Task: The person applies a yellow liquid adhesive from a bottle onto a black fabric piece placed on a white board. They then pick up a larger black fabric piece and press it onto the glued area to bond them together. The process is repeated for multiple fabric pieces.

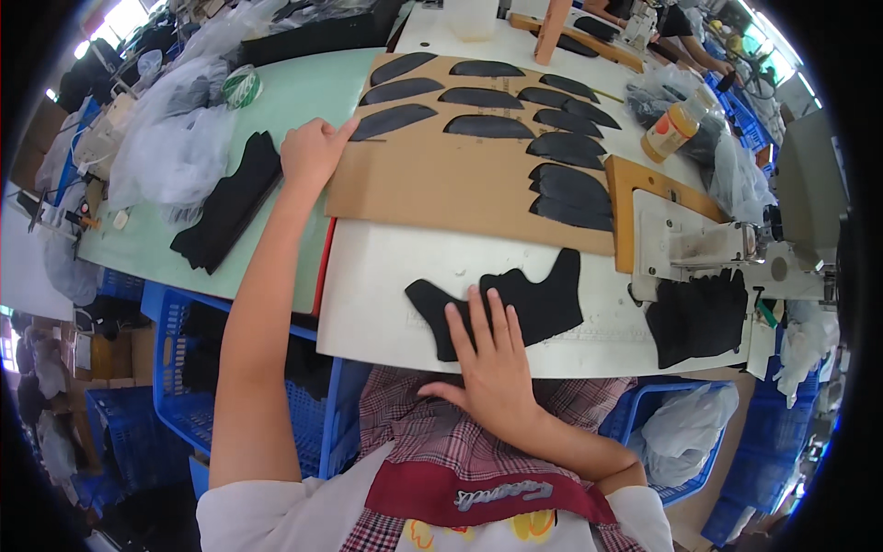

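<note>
My right hand [495,361] lies flat, fingers spread, on a black glove-shaped fabric piece [544,308] at the front of the white table. Beyond it, my left hand [315,155] is at the left edge of a brown cardboard sheet [405,193]. Its thumb stretches toward the tip of a dark curved piece [394,121]; the other fingers bend under, and their tips are hidden. Several similar dark curved pieces [487,126] lie in columns on the cardboard, some overlapping at the right [570,195]. Left of that hand rests a stack of black fabric pieces [230,207].
A sewing machine [694,244] stands at the right, with black fabric pieces [699,317] beside it. Behind are a bottle of yellowish liquid [670,133] and plastic bags. A tape roll [243,87] sits on the green table [303,78]. Blue baskets [345,414] flank my lap.
</note>
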`<state>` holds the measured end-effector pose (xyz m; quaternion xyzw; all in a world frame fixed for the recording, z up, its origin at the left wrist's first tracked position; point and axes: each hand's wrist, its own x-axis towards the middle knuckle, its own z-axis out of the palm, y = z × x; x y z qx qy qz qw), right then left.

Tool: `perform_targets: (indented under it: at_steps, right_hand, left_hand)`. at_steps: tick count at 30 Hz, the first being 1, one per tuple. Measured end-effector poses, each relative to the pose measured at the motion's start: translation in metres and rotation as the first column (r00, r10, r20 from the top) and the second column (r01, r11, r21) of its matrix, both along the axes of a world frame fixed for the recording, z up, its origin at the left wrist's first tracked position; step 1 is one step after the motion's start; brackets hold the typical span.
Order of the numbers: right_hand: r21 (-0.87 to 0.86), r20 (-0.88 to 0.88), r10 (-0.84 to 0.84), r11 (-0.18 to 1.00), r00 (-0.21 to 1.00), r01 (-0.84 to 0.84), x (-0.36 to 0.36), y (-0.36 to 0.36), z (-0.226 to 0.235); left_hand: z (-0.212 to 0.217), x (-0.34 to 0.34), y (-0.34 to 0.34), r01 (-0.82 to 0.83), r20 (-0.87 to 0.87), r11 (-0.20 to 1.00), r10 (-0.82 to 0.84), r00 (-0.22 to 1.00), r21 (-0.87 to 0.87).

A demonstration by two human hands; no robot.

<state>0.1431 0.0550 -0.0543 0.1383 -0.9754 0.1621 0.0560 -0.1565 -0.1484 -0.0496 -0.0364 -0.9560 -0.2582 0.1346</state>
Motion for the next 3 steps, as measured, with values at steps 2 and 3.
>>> perform_targets:
  at_steps: [2, 3]
  right_hand:
    - [-0.041, 0.032, 0.045, 0.998, 0.998, -0.044, 0.003, 0.009, 0.001]
    - [-0.043, 0.026, 0.042, 0.998, 0.999, -0.040, 0.000, 0.013, 0.002]
  left_hand:
    - [-0.014, -0.030, 0.000, 0.036, 0.080, 0.997, -0.030, 0.996, -0.074]
    - [-0.024, -0.047, -0.007, 0.080, 0.142, 0.995, -0.072, 0.987, -0.056]
